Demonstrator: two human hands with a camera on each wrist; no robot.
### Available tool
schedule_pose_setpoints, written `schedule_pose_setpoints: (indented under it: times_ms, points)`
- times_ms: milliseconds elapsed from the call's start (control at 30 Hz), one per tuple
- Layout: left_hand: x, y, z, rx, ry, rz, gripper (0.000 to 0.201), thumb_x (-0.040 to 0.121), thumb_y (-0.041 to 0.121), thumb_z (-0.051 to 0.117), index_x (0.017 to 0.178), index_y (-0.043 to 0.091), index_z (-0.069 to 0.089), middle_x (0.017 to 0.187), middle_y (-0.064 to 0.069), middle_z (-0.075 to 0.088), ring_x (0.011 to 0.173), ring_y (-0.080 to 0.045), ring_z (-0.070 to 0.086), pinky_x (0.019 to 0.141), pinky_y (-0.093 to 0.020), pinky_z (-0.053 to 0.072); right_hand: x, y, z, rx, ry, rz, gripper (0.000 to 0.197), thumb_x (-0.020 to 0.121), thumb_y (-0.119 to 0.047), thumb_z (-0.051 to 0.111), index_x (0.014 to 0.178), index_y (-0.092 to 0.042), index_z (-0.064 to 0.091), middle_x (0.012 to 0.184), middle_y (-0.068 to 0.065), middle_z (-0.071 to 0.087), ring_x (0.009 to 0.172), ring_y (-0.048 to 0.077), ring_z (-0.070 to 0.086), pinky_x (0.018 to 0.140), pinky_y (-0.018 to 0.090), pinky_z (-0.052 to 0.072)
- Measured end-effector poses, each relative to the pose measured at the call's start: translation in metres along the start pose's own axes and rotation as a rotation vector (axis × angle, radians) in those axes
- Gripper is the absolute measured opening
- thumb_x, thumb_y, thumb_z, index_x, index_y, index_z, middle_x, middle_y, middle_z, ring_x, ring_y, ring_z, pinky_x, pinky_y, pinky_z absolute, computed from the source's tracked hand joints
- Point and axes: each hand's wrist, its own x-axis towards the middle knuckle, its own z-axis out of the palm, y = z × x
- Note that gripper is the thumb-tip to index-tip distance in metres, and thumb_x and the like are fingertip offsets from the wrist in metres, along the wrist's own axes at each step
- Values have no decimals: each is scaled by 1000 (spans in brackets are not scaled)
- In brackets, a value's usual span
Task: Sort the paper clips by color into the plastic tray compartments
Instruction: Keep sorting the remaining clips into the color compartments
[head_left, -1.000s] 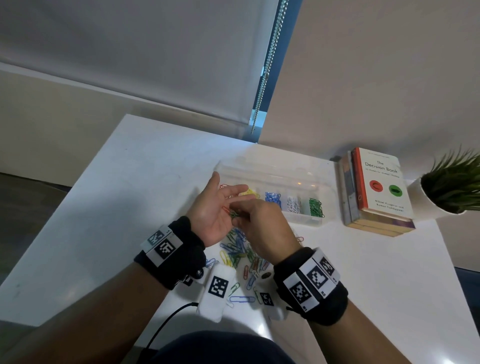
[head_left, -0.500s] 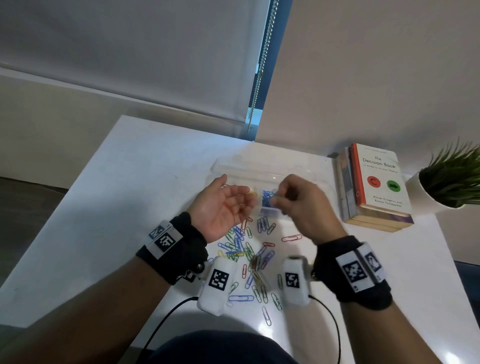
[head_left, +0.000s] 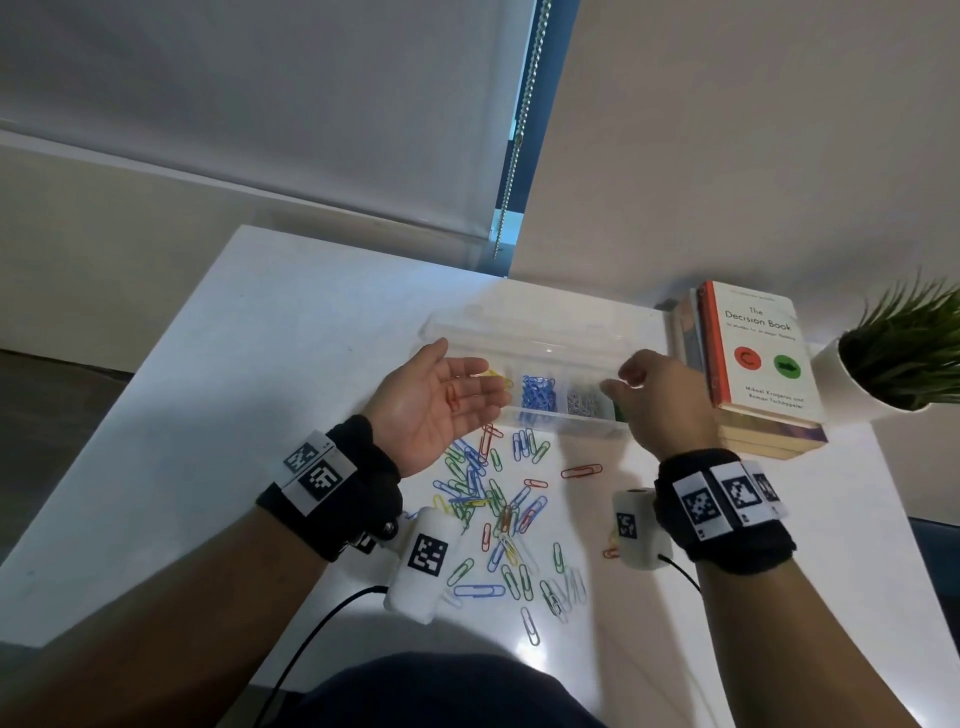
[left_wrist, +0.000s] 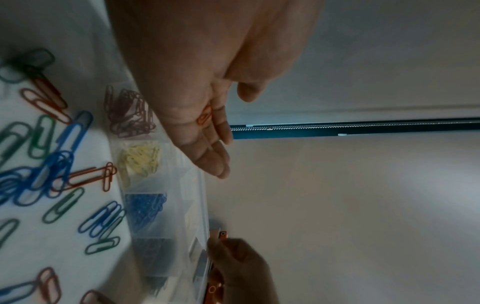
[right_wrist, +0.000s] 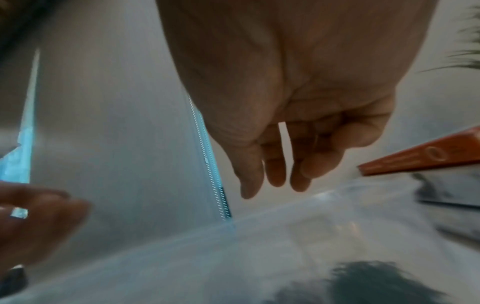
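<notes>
A clear plastic tray (head_left: 535, 332) lies across the white table, with yellow (head_left: 493, 374), blue (head_left: 537, 392) and white clips (head_left: 584, 402) in separate compartments. The left wrist view also shows red clips (left_wrist: 130, 115) in the tray's end compartment. My left hand (head_left: 467, 395) is palm-up in front of the tray's left end, and one red clip (head_left: 453, 397) (left_wrist: 204, 118) lies loose on its fingers. My right hand (head_left: 654, 395) (right_wrist: 275, 176) hovers over the tray's right end, fingers hanging relaxed with nothing seen between them. It hides most of the green compartment.
A pile of loose mixed-colour clips (head_left: 493, 499) is scattered on the table between my wrists. A stack of books (head_left: 753, 358) stands just right of the tray, and a potted plant (head_left: 904, 358) beyond it. A blind chain (head_left: 519, 130) hangs behind.
My right hand left my left palm, passed over the blue compartment and now hangs over the tray's right end. The left hand stayed palm-up, fingers straighter.
</notes>
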Motion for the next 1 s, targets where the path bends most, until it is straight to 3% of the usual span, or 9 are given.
schedule_pose_setpoints:
  times_ms: [67,167,300,400,500,567,633,767,1000]
  points:
    - [0,-1,2,30,-8,-5,49,102,43,33,110,2,57,102,-22,70,92,-33,70,87,-41,55,-14,-23,4,129,-33,-181,16,85,-29,68,96,-17,68,90,-6,65,76,10,56,71,23,41]
    - [-3,-3,9,103,-48,-28,54,102,46,29,117,2,57,102,-21,66,85,-27,64,79,-38,55,-37,-61,18,225,-169,-414,10,84,-29,69,92,-23,69,85,-10,63,70,-3,53,63,16,39]
    - [-7,-2,12,138,-103,-27,57,103,47,22,110,8,62,76,-7,62,59,-15,39,58,-25,46,-44,-86,37,154,-231,-546,21,83,-17,66,104,-18,67,94,3,61,87,18,59,75,31,46]
    - [-9,1,11,131,-96,-6,52,102,48,25,112,10,59,79,-6,51,61,-15,37,56,-25,47,-41,-92,43,124,-221,-564,19,82,-7,60,100,-13,65,90,4,62,83,22,57,69,30,42]
    - [-11,5,3,194,-83,22,43,102,43,32,110,11,59,79,-6,57,68,-17,51,64,-29,54,-35,-92,48,213,-276,-477,12,81,-4,59,85,-15,60,79,1,65,74,19,58,69,31,47]
    - [-11,8,-6,293,-22,57,37,100,37,42,122,10,57,95,-9,64,80,-22,61,76,-34,53,-28,-91,51,283,-291,-381,14,81,-3,60,79,-17,56,76,0,67,71,16,60,68,27,47]
    - [-11,12,-16,364,68,104,31,100,29,47,123,10,56,110,-12,66,92,-27,66,81,-35,53,-20,-93,56,274,-292,-341,9,83,-6,61,82,-14,58,75,0,67,68,15,58,64,24,44]
    - [-15,16,-30,441,180,180,19,100,23,46,109,14,60,101,-6,65,80,-13,70,85,-35,49,-5,-108,67,182,-295,-296,12,84,-8,59,79,-19,57,80,3,66,76,22,59,68,30,49]
    - [-13,9,-39,526,194,139,14,98,18,50,93,10,60,99,-11,63,99,-26,62,82,-34,49,6,-123,71,93,-288,-303,13,84,-7,54,85,-14,66,87,6,68,85,25,61,71,31,50]
